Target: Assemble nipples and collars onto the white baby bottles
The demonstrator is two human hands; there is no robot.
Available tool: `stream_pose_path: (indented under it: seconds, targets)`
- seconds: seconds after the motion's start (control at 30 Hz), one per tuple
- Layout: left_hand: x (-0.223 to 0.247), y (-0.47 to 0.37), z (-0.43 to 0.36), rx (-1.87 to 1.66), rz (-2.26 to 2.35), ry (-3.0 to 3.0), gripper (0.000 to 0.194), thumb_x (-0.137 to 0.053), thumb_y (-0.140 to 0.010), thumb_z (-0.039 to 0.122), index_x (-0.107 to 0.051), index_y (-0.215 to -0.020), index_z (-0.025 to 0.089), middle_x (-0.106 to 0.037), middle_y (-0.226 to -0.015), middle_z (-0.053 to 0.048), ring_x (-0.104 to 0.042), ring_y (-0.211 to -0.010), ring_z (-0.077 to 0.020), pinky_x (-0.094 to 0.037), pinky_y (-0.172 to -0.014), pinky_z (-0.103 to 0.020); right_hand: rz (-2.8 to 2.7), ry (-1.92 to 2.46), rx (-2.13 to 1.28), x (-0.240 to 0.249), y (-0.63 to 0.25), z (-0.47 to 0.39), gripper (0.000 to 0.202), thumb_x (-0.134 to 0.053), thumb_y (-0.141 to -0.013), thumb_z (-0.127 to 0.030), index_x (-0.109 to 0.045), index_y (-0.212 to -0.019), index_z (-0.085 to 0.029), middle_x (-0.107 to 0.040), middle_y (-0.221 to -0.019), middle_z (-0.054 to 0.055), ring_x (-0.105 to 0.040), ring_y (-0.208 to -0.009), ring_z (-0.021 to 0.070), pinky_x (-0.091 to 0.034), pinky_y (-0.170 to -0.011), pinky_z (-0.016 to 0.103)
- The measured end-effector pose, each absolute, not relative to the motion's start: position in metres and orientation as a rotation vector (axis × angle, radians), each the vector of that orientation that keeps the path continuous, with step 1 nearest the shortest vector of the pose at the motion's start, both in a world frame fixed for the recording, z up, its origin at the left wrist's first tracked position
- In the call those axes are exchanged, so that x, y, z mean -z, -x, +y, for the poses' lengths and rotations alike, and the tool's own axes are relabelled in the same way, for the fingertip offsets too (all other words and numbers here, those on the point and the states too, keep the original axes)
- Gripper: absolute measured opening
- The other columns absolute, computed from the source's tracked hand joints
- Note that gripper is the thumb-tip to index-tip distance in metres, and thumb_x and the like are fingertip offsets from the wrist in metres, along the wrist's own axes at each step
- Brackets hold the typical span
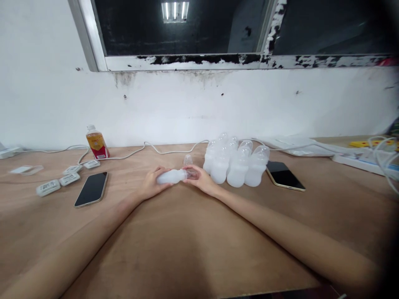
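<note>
A frosted white baby bottle [170, 177] lies on its side between my hands, just above or on the table. My left hand [151, 182] is wrapped round its body. At the other end, the fingers of my right hand [199, 179] close on its clear cap [191, 175]. Just behind them stands a small clear dome-shaped piece [187, 160], partly hidden by my right hand. Right of my hands, several similar frosted bottles [238, 168] with clear dome caps stand upright in a tight group.
On the left lie a phone [92, 189], several small white packets [70, 178] and a drink bottle [97, 143]. A dark tablet or phone [285, 176] lies right of the bottle group. A white cable [162, 152] runs along the wall. A power strip [364, 164] is at far right.
</note>
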State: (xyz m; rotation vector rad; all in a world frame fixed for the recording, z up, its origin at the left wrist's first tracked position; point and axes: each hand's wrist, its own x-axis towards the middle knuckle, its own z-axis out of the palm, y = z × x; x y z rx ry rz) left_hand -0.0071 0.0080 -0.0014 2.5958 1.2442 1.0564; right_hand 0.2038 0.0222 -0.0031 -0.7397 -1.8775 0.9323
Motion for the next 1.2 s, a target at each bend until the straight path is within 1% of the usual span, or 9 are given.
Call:
stream_pose_path:
  seconds: [0.17,0.27,0.37,0.53,0.63,0.8,0.93,1.07,1.2]
  targets:
    - [0.005,0.004,0.006,-1.190,1.141,-2.807,0.039,-0.050,-0.072,0.034,-0.044,-0.107,0.018,-0.044,-0.103,-0.007,-0.042,-0.097,-0.0158,-0.035,-0.084,-0.027,-1.886,1.085,-0.953,0.001,-0.204,0.016,0.046,-0.037,-0.073,-0.052,-0.054,-0.071,-0.010,-0.053,-0.056,0.003,-0.044,-0.039,0.0058,-0.032,-0.038,0.018]
    - [0.006,0.002,0.006,-1.174,1.100,-2.945,0.039,-0.049,-0.073,0.031,-0.041,-0.109,0.018,-0.043,-0.107,-0.007,-0.040,-0.098,-0.0169,-0.034,-0.086,-0.029,-1.940,1.206,-0.918,0.002,-0.204,0.014,0.062,-0.021,-0.076,-0.058,-0.044,-0.044,-0.011,-0.040,-0.036,0.001,-0.035,-0.030,0.0043,-0.028,-0.037,0.018]
    - [0.006,0.001,0.006,-1.122,1.147,-2.966,0.043,-0.049,-0.072,0.032,-0.038,-0.112,0.018,-0.044,-0.107,-0.007,-0.042,-0.097,-0.0179,-0.035,-0.083,-0.030,-1.957,1.213,-0.873,0.003,-0.204,0.015,0.063,-0.018,-0.077,-0.057,-0.045,-0.044,-0.011,-0.038,-0.034,0.001,-0.037,-0.032,0.0051,-0.032,-0.041,0.018]
    - [0.006,0.002,0.007,-1.071,1.272,-2.890,0.042,-0.049,-0.072,0.036,-0.040,-0.109,0.019,-0.049,-0.101,-0.004,-0.045,-0.091,-0.0163,-0.038,-0.079,-0.029,-1.715,1.012,-0.897,0.000,-0.204,0.017,0.041,-0.030,-0.077,-0.050,-0.049,-0.092,-0.016,-0.055,-0.081,0.005,-0.050,-0.060,0.0098,-0.034,-0.039,0.018]
    - [0.007,0.003,0.008,-1.143,1.350,-2.807,0.042,-0.048,-0.072,0.039,-0.040,-0.109,0.019,-0.050,-0.100,-0.004,-0.045,-0.090,-0.0158,-0.038,-0.078,-0.028,-1.728,0.803,-0.868,-0.003,-0.205,0.016,0.040,-0.048,-0.070,-0.041,-0.041,-0.104,-0.022,-0.041,-0.112,0.005,-0.049,-0.083,0.0118,-0.040,-0.050,0.018]
    - [0.006,0.006,0.008,-1.094,1.318,-2.887,0.040,-0.050,-0.071,0.033,-0.042,-0.107,0.019,-0.049,-0.101,-0.004,-0.044,-0.092,-0.0167,-0.037,-0.079,-0.029,-1.982,0.963,-0.865,0.004,-0.204,0.020,0.036,-0.047,-0.069,-0.046,-0.052,-0.086,-0.014,-0.055,-0.069,0.002,-0.043,-0.046,0.0056,-0.035,-0.046,0.019]
    - [0.003,0.004,0.004,-0.996,1.275,-2.946,0.043,-0.050,-0.071,0.032,-0.040,-0.110,0.019,-0.047,-0.104,-0.005,-0.043,-0.093,-0.0170,-0.037,-0.079,-0.029,-2.040,1.138,-0.813,0.008,-0.204,0.022,0.053,-0.023,-0.079,-0.053,-0.054,-0.065,-0.012,-0.042,-0.039,0.000,-0.038,-0.037,0.0065,-0.031,-0.045,0.020]
    - [0.003,0.002,0.004,-1.045,1.309,-2.911,0.041,-0.050,-0.071,0.032,-0.041,-0.109,0.019,-0.048,-0.102,-0.005,-0.044,-0.092,-0.0166,-0.037,-0.079,-0.029,-2.029,1.039,-0.729,0.002,-0.203,0.016,0.044,-0.029,-0.078,-0.050,-0.052,-0.090,-0.014,-0.056,-0.071,0.004,-0.045,-0.048,0.0066,-0.036,-0.051,0.021]
    - [0.006,0.003,0.007,-1.050,1.289,-2.886,0.041,-0.049,-0.072,0.035,-0.040,-0.109,0.019,-0.049,-0.100,-0.004,-0.044,-0.089,-0.0158,-0.038,-0.077,-0.028,-2.067,0.856,-0.650,-0.002,-0.203,0.012,0.048,-0.054,-0.066,-0.042,-0.045,-0.107,-0.021,-0.050,-0.102,0.005,-0.050,-0.077,0.0123,-0.039,-0.063,0.024]
